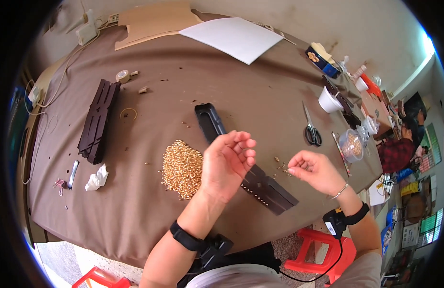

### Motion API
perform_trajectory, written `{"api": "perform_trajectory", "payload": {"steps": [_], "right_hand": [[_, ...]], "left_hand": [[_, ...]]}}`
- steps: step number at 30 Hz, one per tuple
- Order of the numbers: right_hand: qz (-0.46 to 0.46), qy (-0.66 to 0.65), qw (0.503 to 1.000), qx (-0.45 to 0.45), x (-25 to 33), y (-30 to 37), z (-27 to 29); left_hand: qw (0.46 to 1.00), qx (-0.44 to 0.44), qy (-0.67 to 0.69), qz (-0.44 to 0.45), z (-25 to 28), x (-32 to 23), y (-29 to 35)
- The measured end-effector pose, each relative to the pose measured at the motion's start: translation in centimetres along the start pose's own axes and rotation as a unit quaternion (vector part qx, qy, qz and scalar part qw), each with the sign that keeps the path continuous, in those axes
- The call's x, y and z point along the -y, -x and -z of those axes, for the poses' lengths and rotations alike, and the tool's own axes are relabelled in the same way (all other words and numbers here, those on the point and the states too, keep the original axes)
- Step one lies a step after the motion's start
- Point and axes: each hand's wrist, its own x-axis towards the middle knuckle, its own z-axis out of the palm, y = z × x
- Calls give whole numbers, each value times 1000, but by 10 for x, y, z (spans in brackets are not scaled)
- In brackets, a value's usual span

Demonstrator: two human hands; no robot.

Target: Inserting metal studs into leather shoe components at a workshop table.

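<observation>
My left hand (pixel 227 165) is held palm up above a dark brown strip (pixel 274 196), its fingers loosely curled and apart, with nothing visible in the palm. It hides part of the strip, which carries a row of small gold studs along one edge. To the right, the thumb and fingertips of my right hand (pixel 314 169) are pinched together; whatever they hold is too small to make out. A few loose gold pieces (pixel 282 165) lie beside those fingertips. Left of my left hand is a heap of small gold pieces (pixel 182 168). A black tray (pixel 208 117) lies beyond it, partly hidden.
A stack of dark strips (pixel 99 120) lies at the left, near a crumpled tissue (pixel 97 177) and a tape roll (pixel 122 76). Scissors (pixel 312 129), a white cup (pixel 329 101) and a clear tub (pixel 351 145) stand rightward. A red stool (pixel 306 249) is below the table edge.
</observation>
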Motion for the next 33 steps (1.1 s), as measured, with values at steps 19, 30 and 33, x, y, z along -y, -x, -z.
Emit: {"api": "perform_trajectory", "payload": {"steps": [19, 30, 33], "right_hand": [[322, 273, 905, -49, -49, -4, -37], [325, 254, 910, -47, -46, -5, -41], [337, 246, 908, -39, -48, -5, -42]], "left_hand": [[993, 41, 84, -72, -8, -21, 9], [980, 70, 143, -117, -5, -41, 15], [977, 76, 153, -125, -3, -44, 15]]}}
